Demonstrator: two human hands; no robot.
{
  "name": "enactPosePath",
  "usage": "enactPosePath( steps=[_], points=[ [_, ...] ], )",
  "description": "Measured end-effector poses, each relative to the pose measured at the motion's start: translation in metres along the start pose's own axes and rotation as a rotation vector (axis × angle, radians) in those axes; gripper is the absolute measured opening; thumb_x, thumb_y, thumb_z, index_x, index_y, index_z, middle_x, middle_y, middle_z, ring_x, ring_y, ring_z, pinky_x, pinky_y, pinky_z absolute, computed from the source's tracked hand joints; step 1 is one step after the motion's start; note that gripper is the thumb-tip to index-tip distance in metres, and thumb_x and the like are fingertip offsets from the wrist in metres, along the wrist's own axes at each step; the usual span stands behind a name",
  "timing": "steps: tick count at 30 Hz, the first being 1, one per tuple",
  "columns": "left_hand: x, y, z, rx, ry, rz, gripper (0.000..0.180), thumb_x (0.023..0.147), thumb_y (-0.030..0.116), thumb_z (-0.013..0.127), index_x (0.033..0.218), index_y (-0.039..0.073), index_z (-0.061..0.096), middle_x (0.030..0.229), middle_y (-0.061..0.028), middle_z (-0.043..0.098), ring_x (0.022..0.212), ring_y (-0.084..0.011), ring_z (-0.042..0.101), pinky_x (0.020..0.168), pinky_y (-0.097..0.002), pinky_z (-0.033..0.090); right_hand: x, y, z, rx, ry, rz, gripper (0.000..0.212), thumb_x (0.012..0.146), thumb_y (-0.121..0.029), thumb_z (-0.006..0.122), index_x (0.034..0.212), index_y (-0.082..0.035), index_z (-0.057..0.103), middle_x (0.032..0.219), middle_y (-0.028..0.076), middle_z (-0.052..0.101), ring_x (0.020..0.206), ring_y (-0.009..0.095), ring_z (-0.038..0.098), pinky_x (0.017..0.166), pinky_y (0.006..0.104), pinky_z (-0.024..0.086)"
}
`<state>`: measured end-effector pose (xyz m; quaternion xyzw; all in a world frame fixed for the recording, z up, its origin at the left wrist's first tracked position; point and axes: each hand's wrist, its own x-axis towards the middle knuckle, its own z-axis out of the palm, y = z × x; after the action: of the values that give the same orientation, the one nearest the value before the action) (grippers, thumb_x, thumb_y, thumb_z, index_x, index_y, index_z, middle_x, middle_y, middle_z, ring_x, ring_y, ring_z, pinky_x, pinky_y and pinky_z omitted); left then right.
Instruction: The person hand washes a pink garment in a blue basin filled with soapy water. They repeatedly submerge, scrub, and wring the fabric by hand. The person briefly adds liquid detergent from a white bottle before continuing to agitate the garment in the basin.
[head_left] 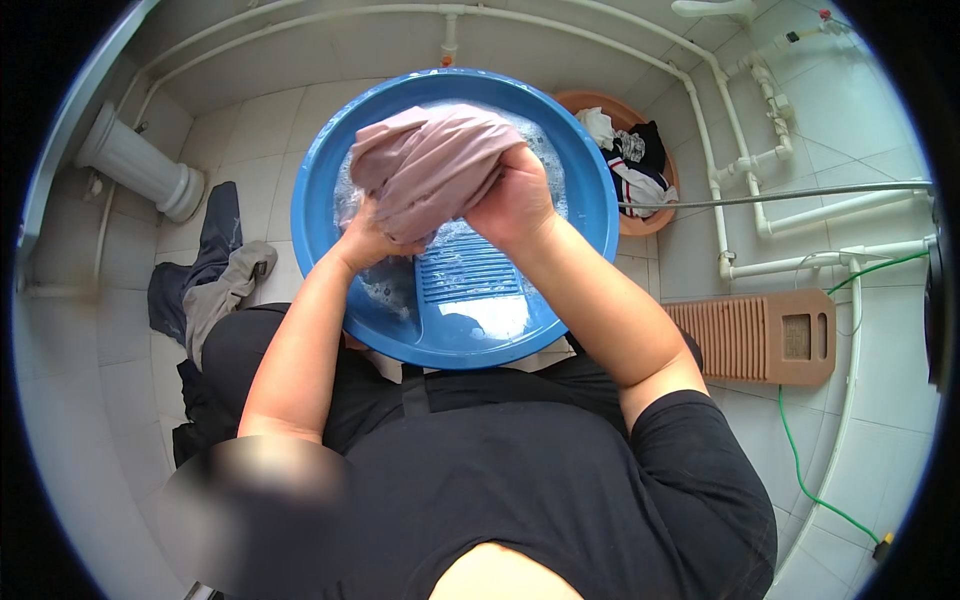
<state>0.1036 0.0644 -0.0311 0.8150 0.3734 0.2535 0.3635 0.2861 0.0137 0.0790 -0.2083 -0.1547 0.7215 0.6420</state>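
A bunched, wet-looking mauve garment (pixel 430 165) is held up between my two hands, above a large round blue basin (pixel 305 215). My left hand (pixel 375 243) grips its lower left part, the fingers partly hidden by the cloth. On the right side my right hand (pixel 518 200) is closed on a fold, its fingers tucked behind the fabric. Soapy water (pixel 385 290) with white suds lies in the basin. Just below the garment shows the basin's built-in ribbed washboard (pixel 465 270). What kind of garment it is cannot be made out.
An orange-brown tub (pixel 640 222) of black and white clothes stands behind the basin at right. Dark and grey clothes (pixel 225 280) lie on the floor at left. A brown washboard (pixel 755 338) is by my right elbow. White pipes (pixel 722 180) and a green cord (pixel 800 465) run along the right.
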Motion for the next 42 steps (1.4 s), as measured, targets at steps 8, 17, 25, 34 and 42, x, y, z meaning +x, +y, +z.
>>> enactPosePath(
  steps=[8, 17, 25, 34, 42],
  points=[
    [0.002, 0.003, 0.004, -0.781, -0.071, -0.341, 0.058, 0.059, 0.006, 0.076, 0.113, 0.002, 0.052, 0.104, -0.0071, 0.059, 0.096, -0.0147, 0.055, 0.085, -0.0275, 0.045, -0.007, -0.023, -0.122, -0.125, 0.098, 0.003, 0.044, 0.089, -0.037, 0.042, 0.119, -0.006, 0.051, 0.125, 0.011, 0.051, 0.116, 0.025, 0.046, 0.101, 0.0414, 0.033],
    [-0.001, -0.013, 0.039, 0.177, 0.079, -0.156, 0.061, 0.073, 0.049, 0.064, 0.116, 0.006, 0.055, 0.113, -0.021, 0.053, 0.107, -0.0336, 0.051, 0.095, -0.0367, 0.037, -0.014, -0.058, -0.139, -1.006, 0.443, 0.365, 0.06, 0.084, -0.035, 0.048, 0.137, -0.014, 0.029, 0.143, 0.016, 0.023, 0.126, 0.036, 0.03, 0.097, 0.0527, 0.029],
    [0.023, -0.008, 0.049, -0.667, 0.0, -0.597, 0.052, 0.089, 0.037, 0.05, 0.122, -0.002, 0.046, 0.115, -0.0134, 0.054, 0.104, -0.0187, 0.051, 0.089, -0.0287, 0.04, 0.02, 0.027, -0.133, -1.219, 0.329, 0.156, 0.043, 0.082, -0.039, 0.058, 0.096, 0.001, 0.062, 0.108, 0.011, 0.058, 0.096, 0.018, 0.054, 0.084, 0.0294, 0.042],
    [-0.026, 0.039, 0.083, 0.241, 0.169, -0.044, 0.037, 0.079, 0.026, 0.056, 0.11, 0.005, 0.055, 0.101, -0.0155, 0.055, 0.096, -0.0318, 0.053, 0.078, -0.0395, 0.044, -0.048, 0.041, -0.128, -1.908, -0.049, -0.365, 0.024, 0.072, -0.033, 0.056, 0.07, -0.009, 0.062, 0.091, 0.011, 0.062, 0.089, 0.032, 0.057, 0.078, 0.042, 0.044],
    [0.029, -0.038, 0.082, 0.419, 0.158, -0.233, 0.035, 0.088, 0.035, 0.045, 0.099, 0.006, 0.061, 0.098, -0.0167, 0.058, 0.096, -0.0322, 0.054, 0.08, -0.0375, 0.044, 0.029, 0.046, -0.132, -2.031, 0.463, -0.043, 0.044, 0.076, -0.05, 0.051, 0.089, -0.011, 0.064, 0.111, 0.016, 0.057, 0.105, 0.031, 0.053, 0.086, 0.0466, 0.04]
  ],
)
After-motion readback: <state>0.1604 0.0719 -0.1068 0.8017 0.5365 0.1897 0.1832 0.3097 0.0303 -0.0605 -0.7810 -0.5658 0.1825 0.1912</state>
